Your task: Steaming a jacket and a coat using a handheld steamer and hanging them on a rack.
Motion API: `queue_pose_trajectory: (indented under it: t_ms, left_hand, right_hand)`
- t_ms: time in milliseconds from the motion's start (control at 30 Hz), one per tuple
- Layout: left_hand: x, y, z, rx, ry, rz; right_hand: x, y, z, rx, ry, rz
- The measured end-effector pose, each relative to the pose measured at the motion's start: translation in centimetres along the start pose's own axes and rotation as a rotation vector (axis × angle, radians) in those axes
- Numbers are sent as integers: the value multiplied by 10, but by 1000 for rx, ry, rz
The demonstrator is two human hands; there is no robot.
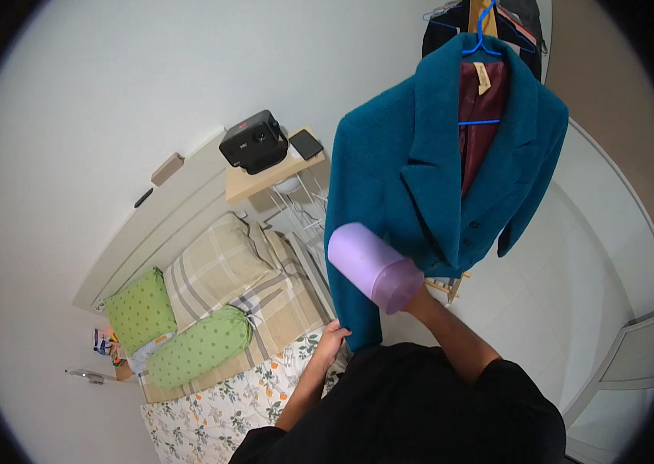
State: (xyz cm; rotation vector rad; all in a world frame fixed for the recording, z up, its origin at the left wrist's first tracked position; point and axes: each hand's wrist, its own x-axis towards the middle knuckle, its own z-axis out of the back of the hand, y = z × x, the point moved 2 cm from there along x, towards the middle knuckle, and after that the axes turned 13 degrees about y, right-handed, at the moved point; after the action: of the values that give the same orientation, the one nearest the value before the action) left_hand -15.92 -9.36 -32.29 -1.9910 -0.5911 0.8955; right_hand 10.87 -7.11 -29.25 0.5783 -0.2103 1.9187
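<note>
A teal wool jacket (385,156) with wide lapels and a burgundy lining hangs on a blue hanger (480,35). My left hand (331,342) pinches the edge of its sleeve low down, near the cuff. In front of the jacket, my right hand (412,300) holds a lavender cylindrical handheld device (364,258) with a translucent purple end. That device hides most of my right fingers and part of the sleeve. Whether it touches the cloth I cannot tell. Dark buttons (467,242) show on the jacket's front.
Left is a bed with a floral cover (216,420), plaid pillow (216,267), green cushion (141,301) and green bolster (202,348). A black projector (254,142) and dark tablet-like device (306,144) rest on a wooden-topped stand (245,184). Other clothes (527,23) hang behind the jacket.
</note>
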Motion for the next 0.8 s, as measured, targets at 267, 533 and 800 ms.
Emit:
queue_pose_trajectory:
  t_ms: [267, 533, 800]
  left_hand:
    - [-5, -17, -16, 112, -45, 45]
    - [-7, -18, -17, 15, 38, -39]
    - [-3, -10, -6, 5, 2, -43]
  right_hand:
    - [-1, -8, 28, 745, -80, -134]
    - [74, 28, 151, 1733, -115, -160]
    - [54, 17, 146, 574, -26, -131]
